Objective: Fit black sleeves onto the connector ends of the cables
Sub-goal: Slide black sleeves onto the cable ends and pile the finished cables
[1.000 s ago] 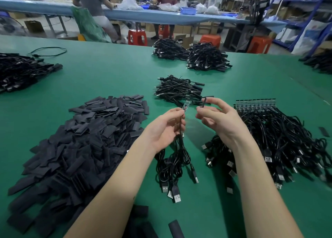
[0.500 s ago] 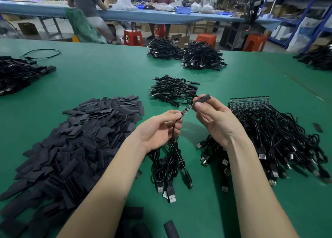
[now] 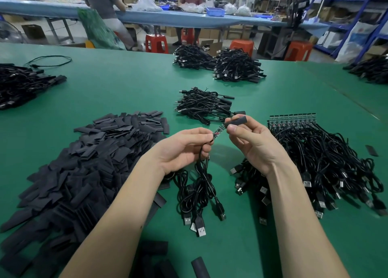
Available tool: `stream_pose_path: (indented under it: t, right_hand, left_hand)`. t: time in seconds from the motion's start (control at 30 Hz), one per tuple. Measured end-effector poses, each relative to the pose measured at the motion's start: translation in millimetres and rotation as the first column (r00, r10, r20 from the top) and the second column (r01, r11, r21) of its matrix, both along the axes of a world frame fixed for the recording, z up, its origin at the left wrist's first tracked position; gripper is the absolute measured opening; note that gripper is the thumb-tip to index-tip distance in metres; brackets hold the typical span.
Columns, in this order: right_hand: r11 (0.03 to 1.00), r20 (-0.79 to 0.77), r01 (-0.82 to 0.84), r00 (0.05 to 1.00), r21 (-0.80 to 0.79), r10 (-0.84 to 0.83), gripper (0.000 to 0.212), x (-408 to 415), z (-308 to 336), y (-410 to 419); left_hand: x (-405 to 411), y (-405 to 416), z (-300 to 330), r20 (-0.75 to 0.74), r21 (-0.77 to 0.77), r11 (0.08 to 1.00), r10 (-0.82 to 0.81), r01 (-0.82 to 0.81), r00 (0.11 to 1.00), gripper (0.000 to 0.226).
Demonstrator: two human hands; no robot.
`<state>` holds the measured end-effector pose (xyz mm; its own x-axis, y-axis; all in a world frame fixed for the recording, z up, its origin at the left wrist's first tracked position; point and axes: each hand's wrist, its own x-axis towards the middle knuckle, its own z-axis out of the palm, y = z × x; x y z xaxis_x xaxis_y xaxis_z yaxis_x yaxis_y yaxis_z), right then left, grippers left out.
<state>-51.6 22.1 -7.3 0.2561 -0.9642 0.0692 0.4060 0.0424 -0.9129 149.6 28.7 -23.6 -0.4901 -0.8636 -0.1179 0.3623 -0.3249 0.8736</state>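
My left hand [image 3: 184, 149] pinches a black cable just below its small circuit-board connector end [image 3: 218, 131], and a bundle of USB cables [image 3: 199, 196] hangs from that hand down to the table. My right hand [image 3: 252, 143] pinches a black sleeve [image 3: 236, 120] between thumb and fingers. The sleeve's open mouth sits over the tip of the connector end, with most of the board still showing. A large heap of loose black sleeves [image 3: 84, 168] lies to the left.
A pile of cables with bare board ends in a row [image 3: 327, 162] lies at right. A small heap of sleeved cables [image 3: 201, 105] sits behind my hands, with more cable heaps [image 3: 218, 63] farther back and at the left edge [image 3: 21, 84]. People work at a far bench.
My right hand turned the sleeve from upright to level and brought it onto the tip of the connector end. My left hand kept its hold on the cable.
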Motion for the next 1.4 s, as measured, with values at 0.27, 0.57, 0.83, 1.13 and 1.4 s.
stream_pose_path:
  t: [0.27,0.57,0.83,1.13,1.4]
  right_hand:
    - [0.992,-0.129,-0.106,0.987,-0.067,0.097,0.023,-1,0,2]
    - [0.983,-0.136,-0.178,0.976,-0.033,0.172,0.029,-4,-2,2]
    - [0.987,-0.183,-0.141,0.975,-0.074,0.126,0.023,8,-3,2]
    - [0.997,-0.027,0.069,0.997,0.044,-0.067,0.014,8,-4,-2]
    - [0.995,-0.028,0.06,0.998,0.077,-0.058,0.009,10,-6,-4]
  left_hand:
    - [14,0,6,0.161,-0.084,0.996,-0.009,0.023,0.987,0.016]
    - [20,1,9,0.236,-0.176,0.984,0.007,0.036,0.972,0.023]
    - [17,0,11,0.29,-0.277,0.96,0.135,-0.052,0.947,0.011]
    - [6,-6,5,0.323,-0.624,0.763,0.448,-0.168,0.834,0.014]
    - [3,-5,1,0.283,-0.651,0.735,0.469,-0.192,0.837,0.013]
